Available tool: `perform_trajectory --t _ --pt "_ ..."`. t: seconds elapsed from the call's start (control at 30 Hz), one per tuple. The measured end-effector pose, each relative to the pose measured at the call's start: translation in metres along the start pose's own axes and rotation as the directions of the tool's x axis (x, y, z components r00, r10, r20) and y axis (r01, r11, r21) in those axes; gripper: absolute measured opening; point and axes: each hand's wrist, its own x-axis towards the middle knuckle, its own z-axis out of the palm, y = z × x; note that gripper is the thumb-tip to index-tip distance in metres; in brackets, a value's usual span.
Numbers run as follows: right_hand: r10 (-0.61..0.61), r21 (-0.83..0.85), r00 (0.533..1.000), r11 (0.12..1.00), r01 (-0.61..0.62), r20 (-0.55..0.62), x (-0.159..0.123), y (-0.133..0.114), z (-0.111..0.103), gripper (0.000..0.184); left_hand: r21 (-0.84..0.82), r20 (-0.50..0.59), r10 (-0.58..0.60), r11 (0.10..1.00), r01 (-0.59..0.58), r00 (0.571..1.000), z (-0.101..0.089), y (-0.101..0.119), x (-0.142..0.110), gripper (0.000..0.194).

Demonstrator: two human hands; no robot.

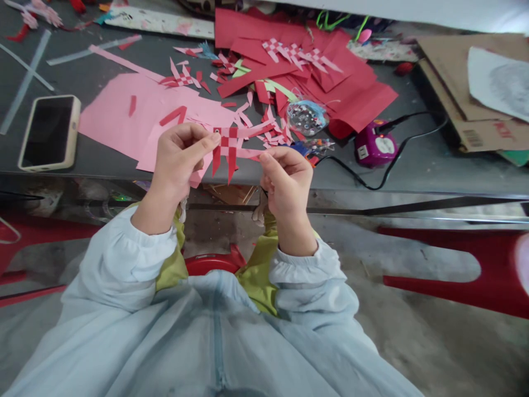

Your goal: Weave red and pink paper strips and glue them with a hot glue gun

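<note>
Between my hands, above the table's front edge, is a woven paper fish point(228, 142) in a red and pink check, with a small eye at its left and strips hanging down and out to the right. My left hand point(181, 151) pinches its left end by the eye. My right hand point(287, 179) is closed with thumb and finger on the tip of a pink strip at the right. Pink paper sheets point(119, 116) lie behind my left hand. Red and pink paper scraps point(275, 129) are heaped just beyond the fish.
A phone point(49, 132) lies at the left of the table. Red paper sheets point(363, 96), with several finished woven fish point(295, 54) on top, spread at the back. A bag of small eyes point(306, 117), a purple plug adapter point(375, 144) with a black cable and cardboard point(467, 99) are on the right.
</note>
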Motion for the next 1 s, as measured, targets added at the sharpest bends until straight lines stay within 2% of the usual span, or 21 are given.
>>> perform_trajectory --t 0.17,0.27,0.37,0.43,0.53,0.6,0.67,0.73,0.77,0.8,0.83,0.9,0.97,1.0 --pt "0.065 0.06 0.998 0.996 -0.066 0.008 0.002 -0.005 -0.002 0.026 0.017 0.01 0.021 1.0 -0.021 1.0 -0.006 0.0 0.002 0.042" --pt "0.162 0.102 0.984 0.98 -0.169 0.074 0.004 -0.007 -0.003 0.016 0.033 -0.015 0.01 0.999 -0.009 1.0 -0.008 0.001 0.003 0.04" --pt "0.248 0.069 0.954 0.963 -0.262 0.166 0.003 -0.008 -0.004 0.015 0.045 -0.055 0.014 0.999 -0.012 0.998 -0.011 0.003 0.002 0.035" --pt "0.263 0.015 0.94 0.962 -0.273 0.219 0.002 -0.01 -0.004 0.018 0.063 -0.068 0.022 0.998 -0.018 0.997 -0.014 0.004 0.002 0.034" --pt "0.22 -0.083 0.915 0.976 -0.204 0.339 0.0 -0.014 -0.005 0.027 0.095 -0.072 0.035 0.995 -0.028 0.997 -0.018 0.002 0.003 0.036" --pt "0.232 -0.178 0.846 0.97 -0.165 0.481 -0.001 -0.016 -0.005 0.037 0.092 -0.072 0.049 0.995 -0.042 0.996 -0.021 -0.002 0.006 0.039" --pt "0.317 -0.298 0.718 0.941 -0.158 0.619 -0.001 -0.015 -0.006 0.041 0.075 -0.062 0.059 0.996 -0.054 0.996 -0.024 -0.006 0.008 0.042" --pt "0.381 -0.365 0.603 0.918 -0.156 0.701 -0.001 -0.013 -0.007 0.027 0.059 -0.045 0.051 0.997 -0.048 0.998 -0.027 -0.009 0.01 0.041" --pt "0.391 -0.372 0.571 0.915 -0.156 0.722 -0.001 -0.012 -0.007 0.024 0.051 -0.042 0.043 0.998 -0.041 0.998 -0.027 -0.009 0.01 0.04" --pt "0.394 -0.374 0.558 0.914 -0.156 0.731 -0.001 -0.01 -0.008 0.029 0.044 -0.039 0.036 0.998 -0.034 0.999 -0.027 -0.009 0.01 0.039" --pt "0.398 -0.38 0.562 0.912 -0.155 0.726 -0.001 -0.01 -0.008 0.034 0.04 -0.031 0.025 0.999 -0.024 0.999 -0.027 -0.009 0.009 0.039" --pt "0.416 -0.416 0.605 0.897 -0.151 0.679 -0.001 -0.009 -0.008 0.042 0.035 -0.015 0.007 0.999 -0.007 1.0 -0.024 -0.006 0.008 0.038" --pt "0.4 -0.42 0.691 0.895 -0.151 0.603 -0.002 -0.007 -0.007 0.048 0.032 0.007 0.004 0.999 -0.004 1.0 -0.02 -0.002 0.006 0.035" --pt "0.371 -0.389 0.735 0.908 -0.158 0.567 -0.002 -0.005 -0.006 0.044 0.029 0.018 0.006 1.0 -0.007 1.0 -0.018 0.0 0.004 0.034"
